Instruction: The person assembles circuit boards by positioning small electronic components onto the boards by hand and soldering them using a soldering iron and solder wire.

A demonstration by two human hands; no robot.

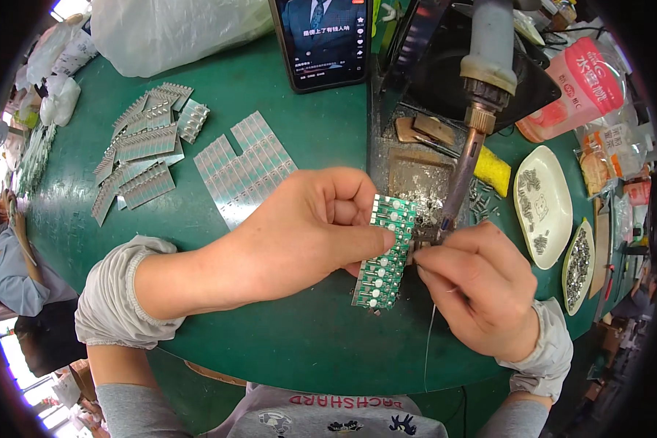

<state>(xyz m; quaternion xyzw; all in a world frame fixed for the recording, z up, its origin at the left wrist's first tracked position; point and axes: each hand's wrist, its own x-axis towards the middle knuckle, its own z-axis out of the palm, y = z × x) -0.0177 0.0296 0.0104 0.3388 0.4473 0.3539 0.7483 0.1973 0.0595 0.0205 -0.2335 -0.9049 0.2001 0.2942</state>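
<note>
My left hand (310, 233) grips a green circuit board panel (381, 281) by its edge, thumb on top, tilted up above the table. A row of small white and metal parts runs along the panel. At the panel's right edge, my right hand (482, 281) has thumb and forefinger pinched on a thin solder wire (428, 343), which hangs down toward the table's front. A soldering iron (466, 164) points down from above, its tip close to my right fingertips and the panel. Whether the tip touches the panel is hidden by my fingers.
Left on the green table lie a pile of board strips (142, 142) and a flat panel (244, 164). A phone (321, 44) stands behind them. To the right are a yellow sponge (493, 172), a white dish (544, 208), a dish of small metal parts (578, 266) and a pink package (573, 91).
</note>
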